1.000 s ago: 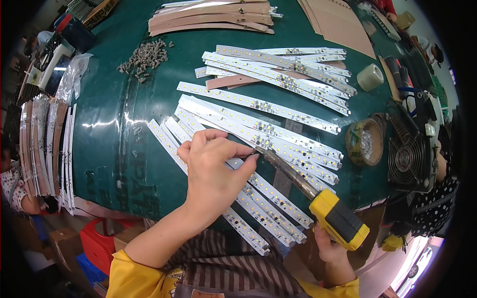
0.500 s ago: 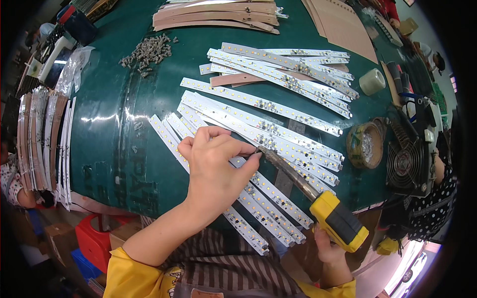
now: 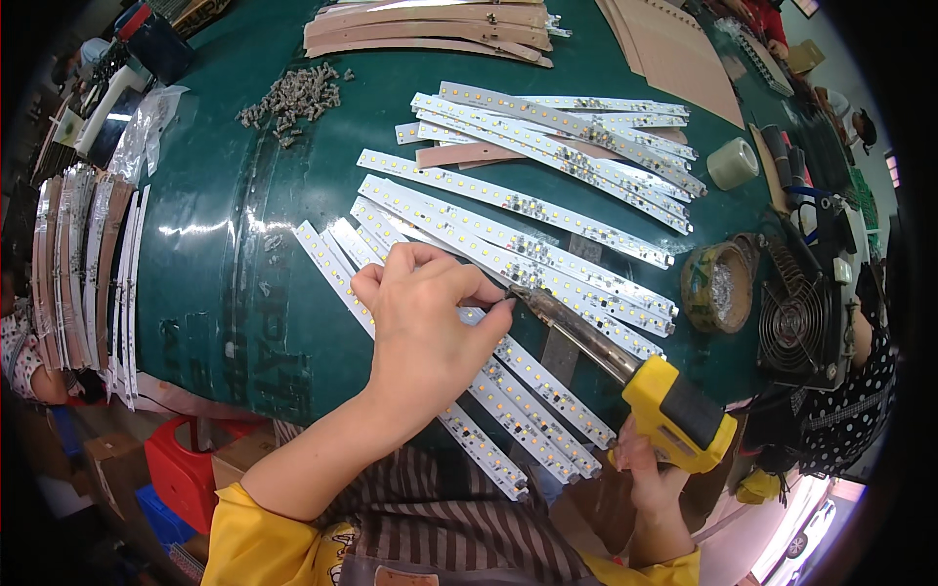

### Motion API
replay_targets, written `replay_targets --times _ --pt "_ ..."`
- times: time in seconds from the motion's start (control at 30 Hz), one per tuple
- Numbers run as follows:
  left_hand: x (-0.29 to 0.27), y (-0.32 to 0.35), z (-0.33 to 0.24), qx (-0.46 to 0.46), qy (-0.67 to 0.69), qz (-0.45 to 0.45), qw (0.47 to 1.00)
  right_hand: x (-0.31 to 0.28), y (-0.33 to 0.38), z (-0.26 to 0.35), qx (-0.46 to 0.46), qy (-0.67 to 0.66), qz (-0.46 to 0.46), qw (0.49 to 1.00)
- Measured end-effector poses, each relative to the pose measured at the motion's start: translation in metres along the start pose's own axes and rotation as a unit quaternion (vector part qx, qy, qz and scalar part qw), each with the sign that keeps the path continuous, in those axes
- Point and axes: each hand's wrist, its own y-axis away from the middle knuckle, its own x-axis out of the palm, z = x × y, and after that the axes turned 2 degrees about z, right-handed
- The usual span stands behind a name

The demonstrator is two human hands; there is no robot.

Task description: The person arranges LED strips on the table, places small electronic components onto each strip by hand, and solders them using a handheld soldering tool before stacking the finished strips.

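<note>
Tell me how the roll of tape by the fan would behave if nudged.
The roll of tape lies on its flat side on the green table, so it would probably slide rather than roll. It looks light; a nudge could push it into the strips.

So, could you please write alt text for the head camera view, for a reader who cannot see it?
A person's left hand presses on long white LED strips spread over a dark green table, while the right hand points a yellow soldering gun at them. A heap of small grey parts, a tape roll and a small fan lie around.
</note>
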Motion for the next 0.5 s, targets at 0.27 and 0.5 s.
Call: replay_targets --times 0.27,0.5 --pt "-0.0014 0.0003 0.0008 -0.002 0.010 -0.002 1.000 0.0004 0.0014 0.0044 -0.019 0.029 -0.005 0.999" --pt "-0.0018 -0.0004 -0.0002 -0.009 0.018 0.007 1.000 -0.0027 0.0000 0.0072 -0.073 0.054 0.017 0.996"
